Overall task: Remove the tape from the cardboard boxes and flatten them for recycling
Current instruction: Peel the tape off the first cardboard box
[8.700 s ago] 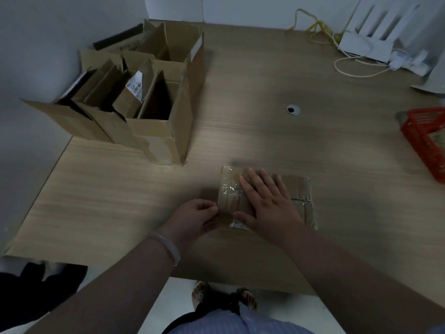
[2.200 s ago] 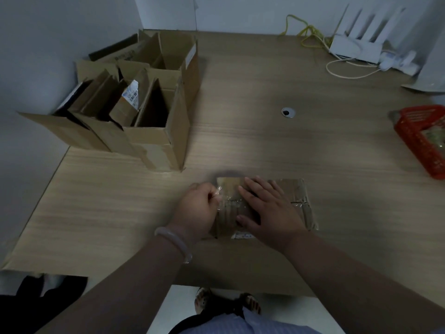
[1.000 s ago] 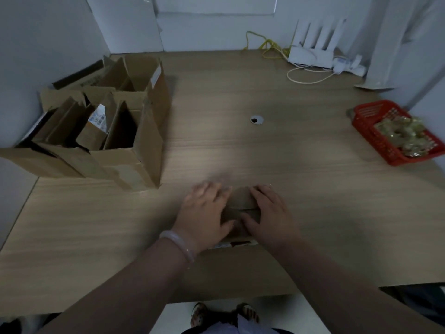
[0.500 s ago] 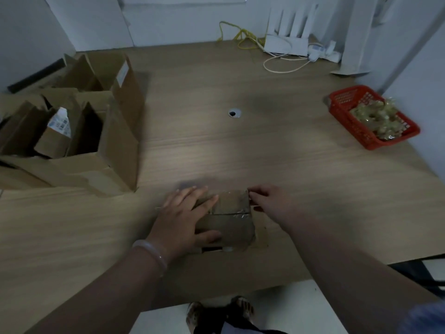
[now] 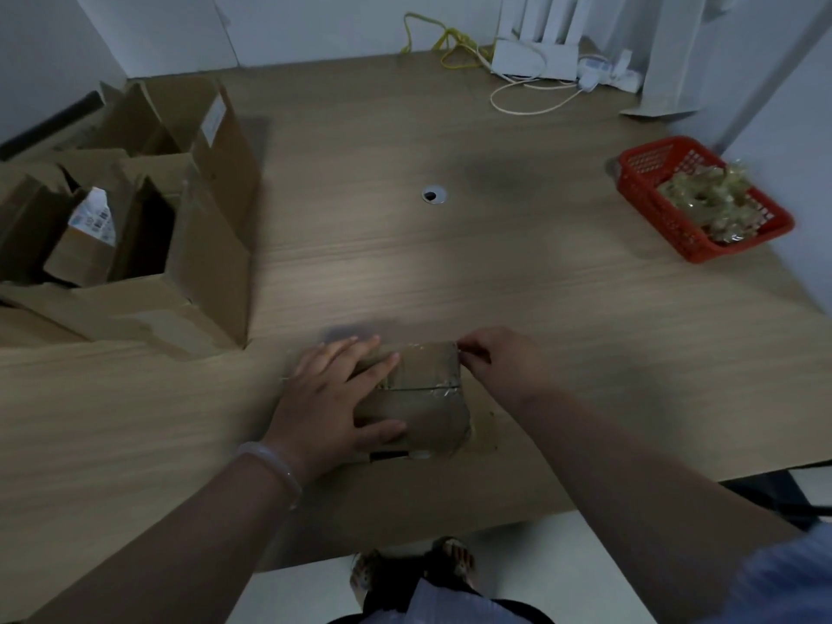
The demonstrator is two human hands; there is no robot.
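- Wooden table (image 5: 495, 286) carried the small box (image 5: 423, 412) near its front edge, straight before me. It lay flat, with shiny tape (image 5: 425, 388) across its top.
- My left hand (image 5: 333, 398) lay on the box's left half, fingers straight and spread, pressing it down.
- My right hand (image 5: 499, 358) had its fingers curled at the far right corner. Thumb and forefinger pinched what I took for a loose tape end, though blur hid how much had lifted.
- Seconds before, the jobs ran the other way: my right palm held the box flat while my left picked at the left end. Half a second before, the pose already matched this one.
- I judged the left end dealt with and the right strip only starting to peel, so the box was not yet clean.
- My view had swung right: the basket (image 5: 648, 209) of tape wads, well apart from the box, showed whole where earlier only its corner did. Open boxes (image 5: 202, 245) waited at left.
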